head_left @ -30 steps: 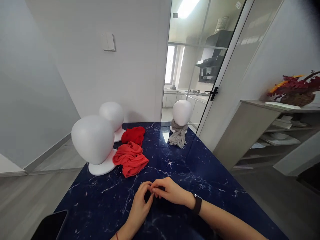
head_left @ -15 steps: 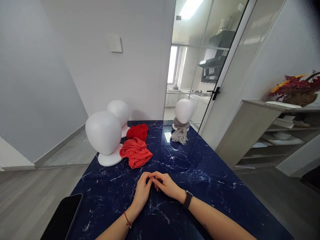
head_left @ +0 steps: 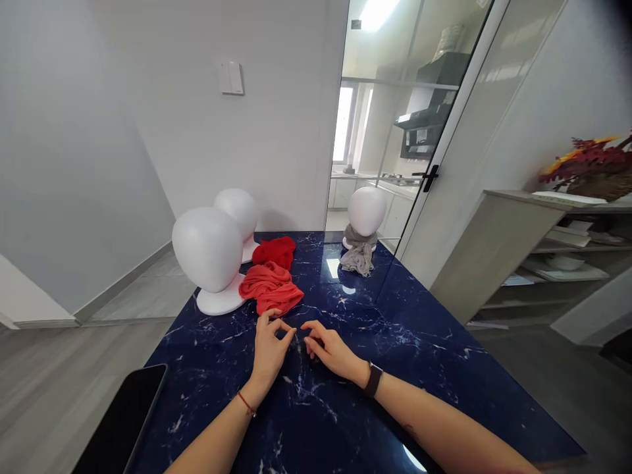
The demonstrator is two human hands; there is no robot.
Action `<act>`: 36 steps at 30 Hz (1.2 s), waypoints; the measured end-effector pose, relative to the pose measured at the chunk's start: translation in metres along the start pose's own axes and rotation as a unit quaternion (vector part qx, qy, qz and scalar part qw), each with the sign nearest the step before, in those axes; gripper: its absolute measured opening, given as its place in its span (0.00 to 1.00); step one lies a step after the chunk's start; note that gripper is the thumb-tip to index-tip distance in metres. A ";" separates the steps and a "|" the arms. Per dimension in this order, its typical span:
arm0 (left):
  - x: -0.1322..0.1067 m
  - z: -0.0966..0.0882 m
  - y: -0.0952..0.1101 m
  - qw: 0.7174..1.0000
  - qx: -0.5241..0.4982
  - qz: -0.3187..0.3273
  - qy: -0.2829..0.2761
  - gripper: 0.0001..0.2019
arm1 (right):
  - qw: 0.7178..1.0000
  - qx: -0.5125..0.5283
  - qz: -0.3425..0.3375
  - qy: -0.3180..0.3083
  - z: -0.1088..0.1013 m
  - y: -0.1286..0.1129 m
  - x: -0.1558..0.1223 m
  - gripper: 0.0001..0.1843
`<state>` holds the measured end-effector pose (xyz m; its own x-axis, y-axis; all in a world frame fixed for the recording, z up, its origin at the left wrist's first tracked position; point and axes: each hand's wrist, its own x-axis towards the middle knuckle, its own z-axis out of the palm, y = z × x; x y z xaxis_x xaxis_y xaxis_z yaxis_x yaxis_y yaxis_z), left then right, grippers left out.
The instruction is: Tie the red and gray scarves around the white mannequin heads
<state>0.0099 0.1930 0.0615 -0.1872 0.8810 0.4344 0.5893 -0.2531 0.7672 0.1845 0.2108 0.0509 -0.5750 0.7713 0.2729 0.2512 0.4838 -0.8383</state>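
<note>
My left hand is just in front of a coral-red scarf, its fingertips at the cloth's near edge. Its fingers are loosely bent, with nothing visible in them. To its right, my right hand hovers over or rests on the dark blue marbled table, empty, with its thumb and forefinger apart. A darker red scarf lies crumpled behind the coral one. Beside them at the left stand two white mannequin heads, the nearer head partly covering the farther head.
At the table's far right, a third white mannequin head has a grey scarf around its neck. A black phone or tablet is at the near left edge. Behind stands a glass door; a shelf unit is at the right.
My hands have parted from touching each other. The left one has moved left and forward to the coral scarf; the right one stays nearly in place. The view has tilted slightly down.
</note>
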 end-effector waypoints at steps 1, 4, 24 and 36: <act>0.001 0.000 -0.001 1.000 0.000 -0.002 0.012 0.09 | 0.999 -0.030 -0.020 0.011 -0.001 -0.001 0.000 0.14; 0.001 0.002 -0.004 0.999 -0.005 -0.004 0.035 0.11 | 0.991 -0.105 -0.082 0.029 -0.003 -0.003 0.000 0.12; 0.033 0.007 -0.024 0.990 0.033 0.039 0.131 0.07 | 0.991 -0.104 -0.076 0.045 -0.005 0.006 0.002 0.15; 0.036 0.004 -0.036 0.990 0.084 -0.046 0.107 0.24 | 0.990 -0.121 -0.070 0.035 -0.005 0.006 0.002 0.13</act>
<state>-0.0144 0.2352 0.0475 -0.3967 0.7883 0.4703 0.6807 -0.0911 0.7269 0.1886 0.2173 0.0492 -0.5641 0.7123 0.4176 0.3563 0.6662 -0.6551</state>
